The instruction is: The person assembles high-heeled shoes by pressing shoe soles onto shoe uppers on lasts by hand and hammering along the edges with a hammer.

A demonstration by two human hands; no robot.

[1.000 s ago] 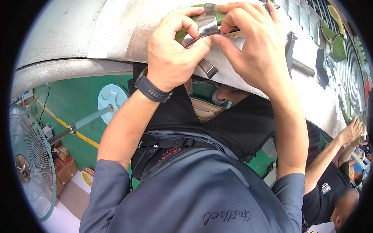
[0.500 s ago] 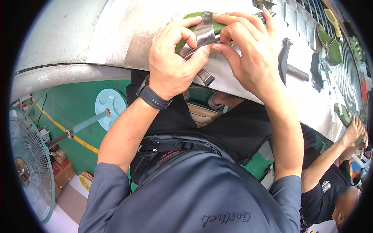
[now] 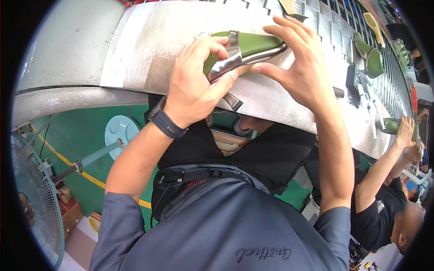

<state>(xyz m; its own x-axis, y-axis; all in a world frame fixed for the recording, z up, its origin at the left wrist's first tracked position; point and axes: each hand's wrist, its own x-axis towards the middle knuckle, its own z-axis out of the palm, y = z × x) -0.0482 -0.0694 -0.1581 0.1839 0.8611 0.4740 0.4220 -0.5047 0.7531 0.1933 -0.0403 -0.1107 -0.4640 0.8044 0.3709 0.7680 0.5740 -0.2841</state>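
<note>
A green shoe last [image 3: 258, 44] lies tilted on the metal-topped bench, with a glossy metallic-brown sandal strap [image 3: 233, 47] across it and a matching band along its lower side. My left hand [image 3: 192, 83] is closed around the left end of the last, fingertips on top and thumb against the near edge of the strap. Beyond the last's other end, my right hand [image 3: 303, 67] is open, fingers spread and raised. Its thumb points at the near edge of the last; whether it touches is unclear. A short strap end [image 3: 233, 102] sticks out toward me below my left thumb.
Right of my right hand lie a dark rod end [image 3: 338, 92], a black block [image 3: 351, 77] and thin white tubes [image 3: 364, 99]. Green lasts [image 3: 373, 61] rest beside the slatted rack. A co-worker's hand [image 3: 405, 133] works at far right. A fan [image 3: 38, 194] and blue stool [image 3: 122, 131] stand left.
My right hand has come off the last and spread its fingers, uncovering the last's right end. My left hand keeps its hold, slightly shifted. The view has shifted a little.
</note>
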